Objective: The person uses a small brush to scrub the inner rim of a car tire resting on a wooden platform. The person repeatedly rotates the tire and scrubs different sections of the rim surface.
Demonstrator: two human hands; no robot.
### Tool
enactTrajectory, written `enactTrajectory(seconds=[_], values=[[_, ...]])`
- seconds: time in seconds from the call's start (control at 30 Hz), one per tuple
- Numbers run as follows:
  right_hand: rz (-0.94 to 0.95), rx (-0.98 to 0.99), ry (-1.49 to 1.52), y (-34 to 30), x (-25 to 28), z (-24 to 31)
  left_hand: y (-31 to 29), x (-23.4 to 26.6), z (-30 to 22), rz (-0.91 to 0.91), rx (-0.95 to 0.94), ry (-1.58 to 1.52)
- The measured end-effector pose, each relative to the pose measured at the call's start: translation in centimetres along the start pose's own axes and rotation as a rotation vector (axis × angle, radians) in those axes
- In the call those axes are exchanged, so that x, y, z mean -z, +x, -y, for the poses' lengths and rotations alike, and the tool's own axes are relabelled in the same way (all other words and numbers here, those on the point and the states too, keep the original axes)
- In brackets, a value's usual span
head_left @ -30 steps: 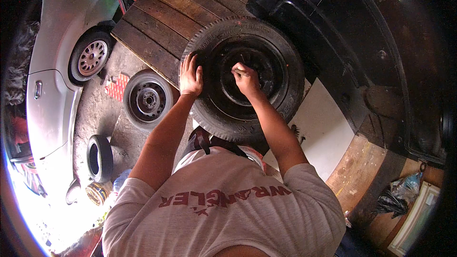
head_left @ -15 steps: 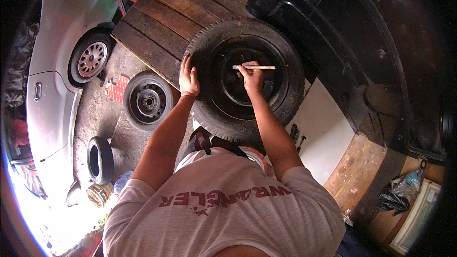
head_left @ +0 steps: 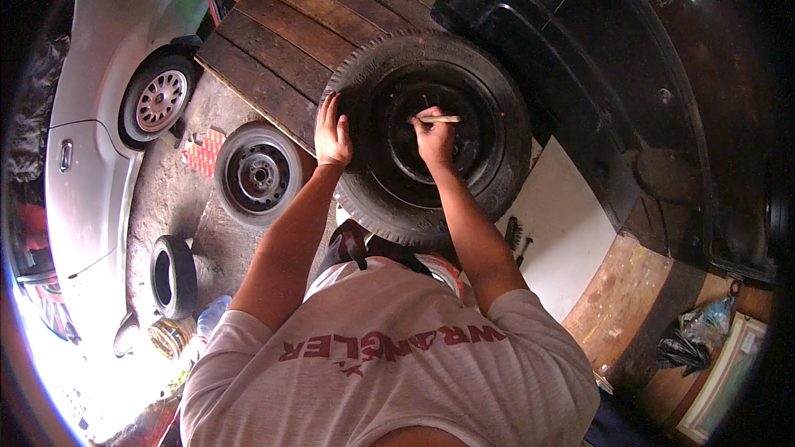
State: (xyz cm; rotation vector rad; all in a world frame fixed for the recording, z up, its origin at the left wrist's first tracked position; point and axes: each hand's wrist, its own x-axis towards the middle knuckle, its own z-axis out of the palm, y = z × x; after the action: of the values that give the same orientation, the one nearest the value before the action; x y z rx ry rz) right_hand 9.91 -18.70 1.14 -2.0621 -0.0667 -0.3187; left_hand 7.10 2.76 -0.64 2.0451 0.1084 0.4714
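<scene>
A large black tire (head_left: pixel 507 99) on a dark wheel rim (head_left: pixel 389 174) lies on its side in front of me, partly over a plank tabletop. My left hand (head_left: pixel 334 136) rests against the tire's left sidewall with its fingers stretched out. Over the middle of the rim, my right hand (head_left: pixel 434 141) is closed on a slim tool with a pale wooden handle (head_left: pixel 445 119), like a small paintbrush. The handle points right; its working end is hidden by fingers and the dark rim.
The plank tabletop (head_left: pixel 281 41) extends to the far left. Beside it on the floor lie another wheel (head_left: pixel 261 174), a red-white box (head_left: pixel 203 153) and a bare tire (head_left: pixel 173 277). A silver car (head_left: pixel 91 157) stands left. Large black panel (head_left: pixel 580 58) and white board (head_left: pixel 563 223) are right.
My right hand has turned slightly, and the tool's handle now shows shorter and shifted left. My left hand stays on the tire's side, barely moved.
</scene>
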Motion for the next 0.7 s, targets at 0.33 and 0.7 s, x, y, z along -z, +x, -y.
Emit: enactTrajectory(seconds=[0.33,0.7], values=[[0.034,-0.126,0.188,0.5,1.0,0.6,0.1,0.1,0.1,0.012,-0.019,0.040],[0.044,-0.208,0.264,0.7,2.2,-0.4,0.3,-0.2,0.5,0.016,-0.056,0.041]])
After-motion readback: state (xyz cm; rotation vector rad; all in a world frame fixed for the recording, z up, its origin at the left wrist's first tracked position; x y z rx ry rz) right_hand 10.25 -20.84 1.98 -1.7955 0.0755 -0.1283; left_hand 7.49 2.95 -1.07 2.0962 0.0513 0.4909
